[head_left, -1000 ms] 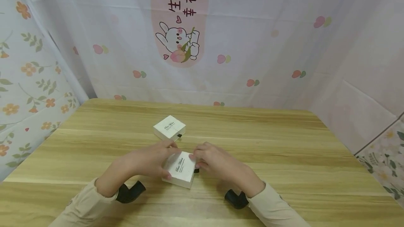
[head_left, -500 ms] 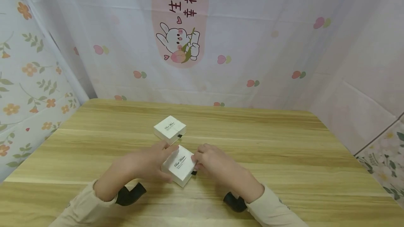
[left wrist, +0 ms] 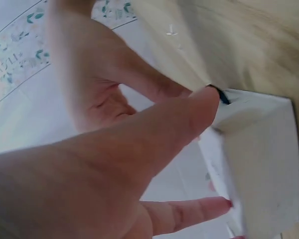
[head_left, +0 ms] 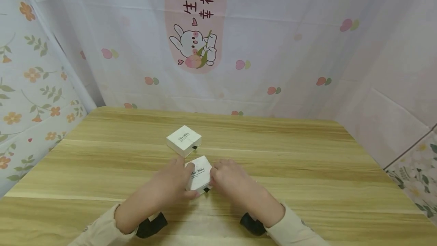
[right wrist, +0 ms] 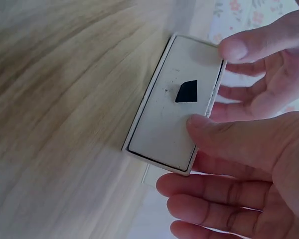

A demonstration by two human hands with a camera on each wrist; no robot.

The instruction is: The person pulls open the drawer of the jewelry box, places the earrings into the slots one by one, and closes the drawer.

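A white curtain (head_left: 290, 56) with a printed rabbit (head_left: 192, 44) hangs beyond the grip, and a flowered cloth (head_left: 30, 41) hangs off to its left. The wood-grain table (head_left: 290, 155) spreads below the grip and out to both sides. Behind the grip come two light sleeves, the left sleeve (head_left: 102, 227) and the right sleeve (head_left: 295, 229).

The left hand (head_left: 170, 181) pinches the box from its left side, the thumb at the near front corner and the fingers toward the far edge. The right hand (head_left: 230, 179) pinches it from the right; in the right wrist view its thumb presses on the front face and the other fingers fan out below.

The white box (head_left: 202, 179) sits between the two hands, its front face angled toward the right; whether its underside touches the table cannot be told. A second box (head_left: 182, 139), also white, lies on the table just beyond the left hand's fingertips.

Smallest are the dark lettering on both lids and the black tab (right wrist: 188, 91) on the held box's front face, just beside the right thumb.
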